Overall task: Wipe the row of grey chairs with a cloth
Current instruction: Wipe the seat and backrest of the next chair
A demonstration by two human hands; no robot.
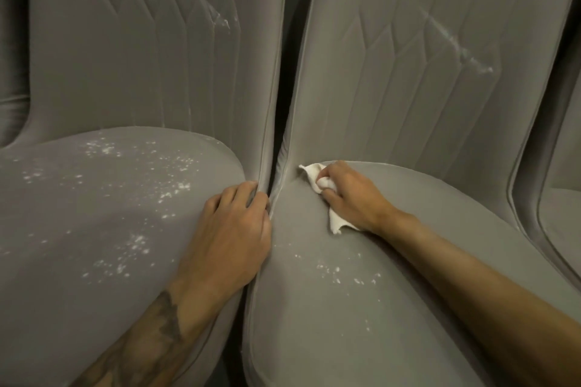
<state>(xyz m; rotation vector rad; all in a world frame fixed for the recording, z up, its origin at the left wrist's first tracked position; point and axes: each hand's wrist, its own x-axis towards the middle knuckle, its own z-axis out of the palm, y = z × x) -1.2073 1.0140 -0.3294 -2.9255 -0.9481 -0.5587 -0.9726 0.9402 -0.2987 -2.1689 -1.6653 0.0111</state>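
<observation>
Rightward, perhaps a third chair (562, 217).

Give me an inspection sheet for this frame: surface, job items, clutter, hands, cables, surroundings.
Surface: left seat carries many white specks; right seat carries fewer, mostly toward its front.
Job's things: white cloth bunched on the right seat's rear left corner.
Clutter: nothing seen.
Grippers: left hand grips the left seat's edge at the gap; right hand holds the cloth.
Cables: nothing seen.
Surroundings: left backrest and right backrest each show a white streak; third chair at the right edge.
</observation>
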